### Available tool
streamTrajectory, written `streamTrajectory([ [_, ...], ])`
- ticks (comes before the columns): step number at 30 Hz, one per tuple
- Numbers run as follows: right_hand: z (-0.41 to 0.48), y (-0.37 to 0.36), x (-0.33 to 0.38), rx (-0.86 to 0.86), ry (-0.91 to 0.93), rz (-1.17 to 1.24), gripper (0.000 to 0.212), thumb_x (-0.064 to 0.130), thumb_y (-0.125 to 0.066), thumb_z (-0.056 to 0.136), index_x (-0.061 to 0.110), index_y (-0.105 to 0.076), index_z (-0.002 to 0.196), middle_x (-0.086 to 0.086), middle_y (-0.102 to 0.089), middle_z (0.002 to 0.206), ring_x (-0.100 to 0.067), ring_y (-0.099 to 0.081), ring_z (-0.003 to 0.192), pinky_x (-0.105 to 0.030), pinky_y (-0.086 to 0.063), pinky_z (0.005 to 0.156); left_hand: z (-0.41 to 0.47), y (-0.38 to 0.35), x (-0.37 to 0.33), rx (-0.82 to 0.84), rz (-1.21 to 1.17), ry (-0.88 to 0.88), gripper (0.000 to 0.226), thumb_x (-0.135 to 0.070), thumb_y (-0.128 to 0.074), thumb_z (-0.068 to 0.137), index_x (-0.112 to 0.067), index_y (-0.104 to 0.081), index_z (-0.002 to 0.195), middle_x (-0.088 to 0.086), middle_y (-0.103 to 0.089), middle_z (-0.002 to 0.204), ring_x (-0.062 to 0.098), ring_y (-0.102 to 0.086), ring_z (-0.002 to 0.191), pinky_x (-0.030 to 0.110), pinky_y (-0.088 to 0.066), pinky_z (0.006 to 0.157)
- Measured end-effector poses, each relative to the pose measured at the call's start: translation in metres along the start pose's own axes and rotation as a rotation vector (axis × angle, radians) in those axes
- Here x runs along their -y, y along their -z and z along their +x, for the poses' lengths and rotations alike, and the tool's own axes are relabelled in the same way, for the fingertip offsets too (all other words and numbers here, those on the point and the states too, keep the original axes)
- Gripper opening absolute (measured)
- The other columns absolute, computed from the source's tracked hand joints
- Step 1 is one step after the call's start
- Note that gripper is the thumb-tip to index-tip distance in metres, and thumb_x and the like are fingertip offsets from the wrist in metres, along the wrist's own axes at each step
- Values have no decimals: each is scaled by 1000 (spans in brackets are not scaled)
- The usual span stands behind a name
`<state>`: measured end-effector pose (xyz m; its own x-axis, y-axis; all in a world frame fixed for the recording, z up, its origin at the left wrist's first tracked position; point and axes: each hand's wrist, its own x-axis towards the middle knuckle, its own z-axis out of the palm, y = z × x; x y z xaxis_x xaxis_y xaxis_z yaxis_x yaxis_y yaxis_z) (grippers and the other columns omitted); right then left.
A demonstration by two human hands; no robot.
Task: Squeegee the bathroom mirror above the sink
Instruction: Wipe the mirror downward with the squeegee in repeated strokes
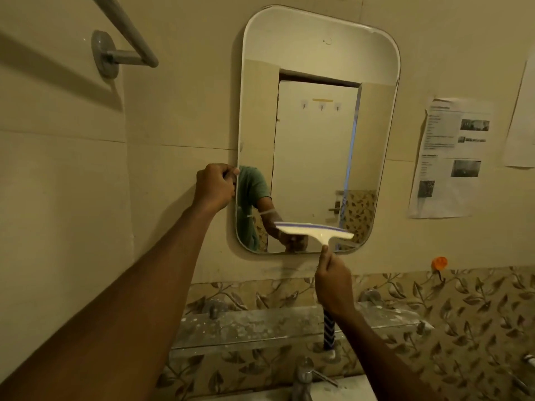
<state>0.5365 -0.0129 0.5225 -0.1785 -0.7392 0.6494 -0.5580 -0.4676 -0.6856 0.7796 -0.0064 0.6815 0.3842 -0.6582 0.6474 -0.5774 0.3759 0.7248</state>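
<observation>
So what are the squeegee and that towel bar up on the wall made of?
The squeegee looks like cream moulded plastic, smooth and matte, with a thin blue blade strip, probably rubber. The towel bar seems grey metal or coated plastic; its dull sheen leaves that open.

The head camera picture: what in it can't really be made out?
- Printed sheet right of the mirror: text too small and blurred to read.
- Second paper: cut off by the right edge.
- Squeegee handle: mostly covered by the right hand.
- What the left hand pinches at the mirror's left edge: hidden by its fingers.
- Sink: cut off by the bottom edge; only the tap shows.
</observation>
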Motion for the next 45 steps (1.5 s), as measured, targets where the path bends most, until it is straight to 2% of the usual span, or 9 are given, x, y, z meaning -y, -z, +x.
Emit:
streamTrajectory([
  [7, 37, 26, 47, -22, 124, 54, 48, 35, -30, 104, 23, -41, 59, 6, -40, 50, -4, -35, 35, -15, -25, 35, -1, 1, 0, 6, -31, 17, 20, -24, -57, 94, -12, -70, 105, 11, -72, 93, 21, -71, 79, 39, -61, 77],
  [11, 66, 20, 91, -18, 170, 47, 46, 40, -27, 103, 27, -42, 62, 7, -47, 54, -5, -48, 45, -25, -39, 40, 0, 3, -2, 18, -47, 34, 22, -23, -57, 95, -10, -68, 109, 10, -71, 96, 21, -71, 83, 32, -60, 75],
  [14, 34, -5, 68, 21, 150, 55, 43, 39, -27, 102, 29, -46, 66, 9, -46, 53, -1, -46, 41, -14, -29, 36, 0, 3, -4, 31, -49, 26, 23, -22, -57, 95, -7, -68, 109, 10, -70, 94, 21, -70, 82, 29, -59, 72],
  [19, -37, -31, 25, 103, 38, 11, 46, 44, -26, 101, 26, -48, 64, 8, -46, 49, -2, -45, 39, -15, -30, 35, -1, 4, -7, 35, -50, 25, 24, -21, -57, 95, -6, -67, 111, 8, -68, 93, 21, -69, 81, 26, -57, 70],
  [24, 3, -17, 75, 37, 154, 131, 45, 33, -30, 103, 26, -46, 62, 9, -42, 48, 2, -46, 41, -10, -33, 35, 3, 8, -6, 72, -24, 28, 21, -24, -57, 95, -8, -70, 98, 3, -68, 77, 12, -67, 68, 19, -54, 59],
  [29, 24, -22, 112, 50, 224, 86, 36, 39, -29, 102, 29, -49, 73, 12, -51, 58, 6, -54, 54, -3, -37, 45, 11, 18, -15, 118, -71, 130, 46, -38, -39, 98, -13, -67, 70, 4, -69, 64, 19, -66, 58, 26, -54, 58],
  [35, -38, -46, 59, 192, 202, -127, 44, 46, -20, 100, 26, -48, 73, 7, -48, 51, -6, -41, 37, -17, -32, 33, 4, 14, -18, 105, 22, 78, 41, -38, -41, 99, -9, -66, 85, 8, -70, 78, 19, -67, 68, 28, -55, 68],
  [39, -33, -32, 54, 225, 225, -131, 44, 44, -23, 101, 28, -46, 67, 7, -48, 51, -5, -43, 38, -15, -29, 35, -3, 11, -12, 89, 126, -23, 37, -36, -50, 97, -6, -69, 87, 14, -72, 84, 25, -69, 81, 38, -56, 79],
  [45, 30, -1, 77, 24, 253, -5, 43, 41, -28, 102, 31, -43, 63, 9, -47, 50, 6, -51, 50, -10, -34, 36, -13, 3, 2, 39, 92, -30, 33, -33, -55, 95, -4, -70, 91, 16, -71, 82, 29, -69, 77, 49, -58, 76],
])
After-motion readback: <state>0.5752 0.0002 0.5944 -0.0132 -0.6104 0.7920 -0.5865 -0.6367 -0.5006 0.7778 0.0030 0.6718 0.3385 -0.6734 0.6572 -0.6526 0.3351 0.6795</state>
